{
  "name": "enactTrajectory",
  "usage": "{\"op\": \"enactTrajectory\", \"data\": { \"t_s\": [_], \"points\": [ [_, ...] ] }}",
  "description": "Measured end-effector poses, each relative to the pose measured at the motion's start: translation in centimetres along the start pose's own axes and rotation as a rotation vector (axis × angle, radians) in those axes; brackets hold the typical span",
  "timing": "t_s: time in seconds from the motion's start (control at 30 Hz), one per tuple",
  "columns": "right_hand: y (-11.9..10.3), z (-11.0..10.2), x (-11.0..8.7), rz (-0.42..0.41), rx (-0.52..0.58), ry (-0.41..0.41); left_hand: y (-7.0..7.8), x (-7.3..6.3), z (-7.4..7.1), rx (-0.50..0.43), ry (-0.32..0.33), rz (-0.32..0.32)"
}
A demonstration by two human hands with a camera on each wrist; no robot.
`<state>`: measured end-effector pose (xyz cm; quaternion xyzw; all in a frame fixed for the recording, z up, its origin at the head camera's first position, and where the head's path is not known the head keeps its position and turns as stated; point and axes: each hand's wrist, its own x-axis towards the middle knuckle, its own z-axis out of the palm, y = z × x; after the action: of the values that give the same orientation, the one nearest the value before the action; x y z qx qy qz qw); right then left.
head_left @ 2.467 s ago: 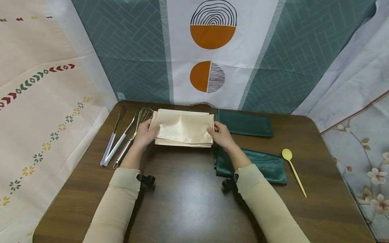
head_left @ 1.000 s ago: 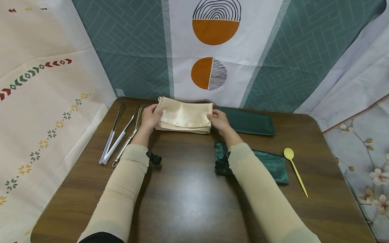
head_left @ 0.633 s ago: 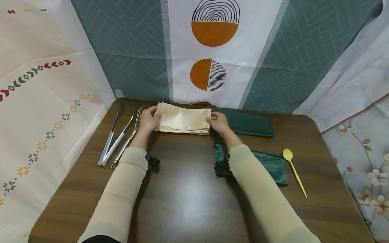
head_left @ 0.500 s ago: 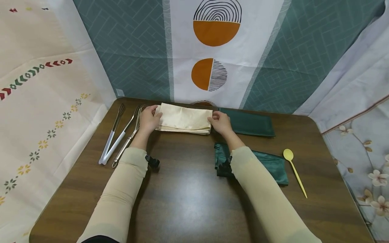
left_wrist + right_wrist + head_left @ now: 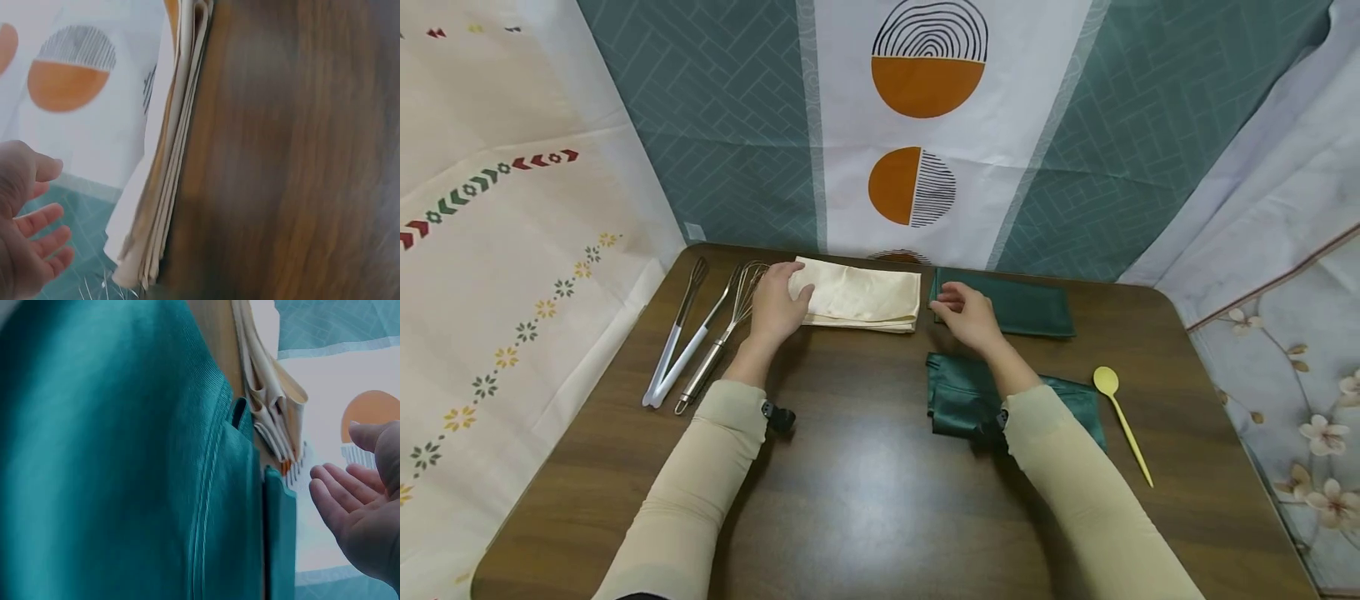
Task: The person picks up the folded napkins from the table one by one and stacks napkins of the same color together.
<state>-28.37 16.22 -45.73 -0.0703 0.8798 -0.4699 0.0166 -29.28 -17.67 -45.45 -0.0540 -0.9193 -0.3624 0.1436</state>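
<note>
A folded cream satin cloth (image 5: 861, 293) lies at the back middle of the table, its stacked layers showing edge-on in the left wrist view. Just over its left end is my left hand (image 5: 777, 304), fingers parted and nothing in them; the left wrist view shows the fingers (image 5: 47, 240) apart from the cloth. My right hand (image 5: 968, 317) hovers right of the cream cloth, in front of a folded dark green cloth (image 5: 1022, 307). Its fingers are relaxed and hold nothing. Nearer, under the right wrist, lies a second folded green cloth (image 5: 958, 396).
On the left lie a whisk (image 5: 718, 350) and a pair of long white-handled utensils, joined at their lower ends (image 5: 662, 383). A yellow spoon (image 5: 1123, 421) rests at the right. Patterned fabric hangs behind the wooden table (image 5: 850, 500) and on both sides.
The cream cloth was lowered onto the table at the back. Both hands have since let go of it; the right has drawn away to the right, while the left stays near its left end.
</note>
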Motion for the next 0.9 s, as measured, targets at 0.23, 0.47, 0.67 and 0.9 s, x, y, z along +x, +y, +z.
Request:
{"op": "enactTrajectory", "data": {
  "t_s": [0.23,0.47,0.67,0.9],
  "points": [
    [0.8,-2.0,-2.4,-0.053,-0.031,-0.032,2.1,-1.4,0.8,-0.065,-0.007,0.150],
    [2.1,-4.1,-5.3,-0.063,-0.053,-0.106,3.7,-3.3,2.2,-0.137,-0.078,0.262],
    [3.6,-6.0,-7.4,-0.075,-0.091,-0.143,4.4,-4.6,3.3,-0.115,-0.161,0.327],
    [6.0,-7.9,-9.6,-0.091,-0.160,-0.167,5.3,-5.8,4.6,-0.129,-0.278,0.343]
  ]
}}
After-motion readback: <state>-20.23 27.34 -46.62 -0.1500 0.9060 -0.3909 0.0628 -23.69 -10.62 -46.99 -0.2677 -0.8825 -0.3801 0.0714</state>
